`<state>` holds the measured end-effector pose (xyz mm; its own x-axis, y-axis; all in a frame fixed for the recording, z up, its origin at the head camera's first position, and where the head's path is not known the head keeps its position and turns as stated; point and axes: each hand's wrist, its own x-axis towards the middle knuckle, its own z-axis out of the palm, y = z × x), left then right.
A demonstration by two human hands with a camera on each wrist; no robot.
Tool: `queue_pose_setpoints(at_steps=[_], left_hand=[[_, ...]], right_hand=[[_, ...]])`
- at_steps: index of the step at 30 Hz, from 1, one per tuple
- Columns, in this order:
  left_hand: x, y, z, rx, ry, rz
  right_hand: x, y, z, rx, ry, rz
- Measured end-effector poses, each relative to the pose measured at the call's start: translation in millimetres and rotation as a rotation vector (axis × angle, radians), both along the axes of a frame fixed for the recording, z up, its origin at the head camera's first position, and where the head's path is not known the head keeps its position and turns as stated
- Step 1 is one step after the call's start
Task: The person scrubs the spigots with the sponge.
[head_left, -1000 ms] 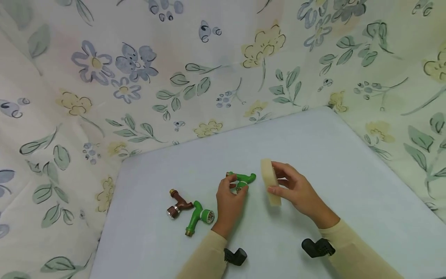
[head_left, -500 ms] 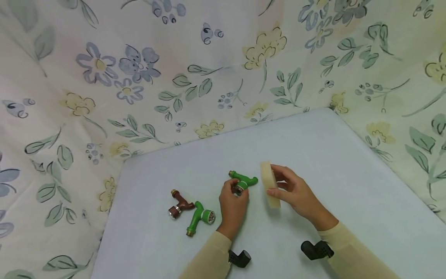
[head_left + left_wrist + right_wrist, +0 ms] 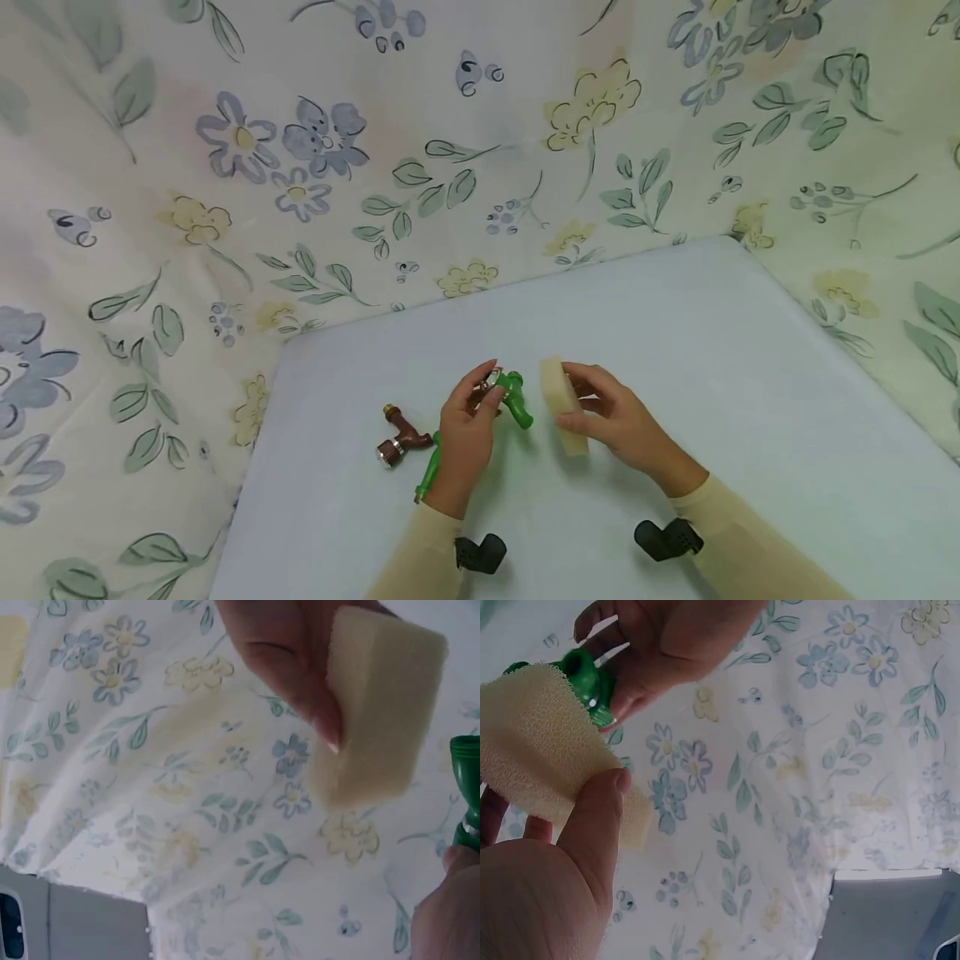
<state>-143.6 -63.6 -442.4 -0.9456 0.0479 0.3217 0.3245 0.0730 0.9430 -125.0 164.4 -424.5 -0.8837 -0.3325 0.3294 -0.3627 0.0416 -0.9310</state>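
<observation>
Two hands are full: the left hand (image 3: 465, 431) pinches a green tap (image 3: 517, 406) by its knob end; the right hand (image 3: 621, 425), facing it, grips a pale sponge (image 3: 558, 392). These look taken up, not yet touching. Left of the left hand, unheld, lie another green tap (image 3: 429, 475), partly hidden, and a brown tap (image 3: 407, 434).

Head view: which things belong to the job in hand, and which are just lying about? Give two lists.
In the job, it seems:
held green tap, in the left hand
cream sponge, in the right hand

Lying about:
brown tap, on the white table
second green tap, partly hidden behind the left hand
</observation>
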Motion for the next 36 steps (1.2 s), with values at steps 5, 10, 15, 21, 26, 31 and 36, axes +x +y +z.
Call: queue_pose_setpoints(at_steps=[5, 10, 15, 21, 26, 31, 36], left_hand=[[10.0, -11.6, 26.1, 0.051, 0.011, -0.082], [16.9, -11.8, 31.3, 0.094, 0.003, -0.089], [14.7, -14.8, 21.1, 0.096, -0.004, -0.064], [12.8, -18.5, 11.2, 0.06, 0.041, -0.123], [21.5, -15.6, 28.5, 0.013, 0.094, -0.185], [27.5, -14.7, 40.5, -0.012, 0.078, -0.227], [29.6, -14.5, 43.2, -0.011, 0.064, -0.242]], right_hand=[[-2.0, -19.6, 1.3, 0.013, 0.016, 0.056], [-0.1, -32.0, 1.3, 0.022, 0.013, 0.103], [2.5, -35.8, 4.2, 0.028, -0.004, 0.099], [0.0, -34.7, 1.7, 0.049, -0.008, 0.081], [-4.7, -29.6, -1.6, 0.067, -0.014, 0.048], [-8.0, -26.5, -2.5, 0.078, -0.019, 0.013], [-9.3, -25.0, -3.3, 0.1, -0.048, -0.059]])
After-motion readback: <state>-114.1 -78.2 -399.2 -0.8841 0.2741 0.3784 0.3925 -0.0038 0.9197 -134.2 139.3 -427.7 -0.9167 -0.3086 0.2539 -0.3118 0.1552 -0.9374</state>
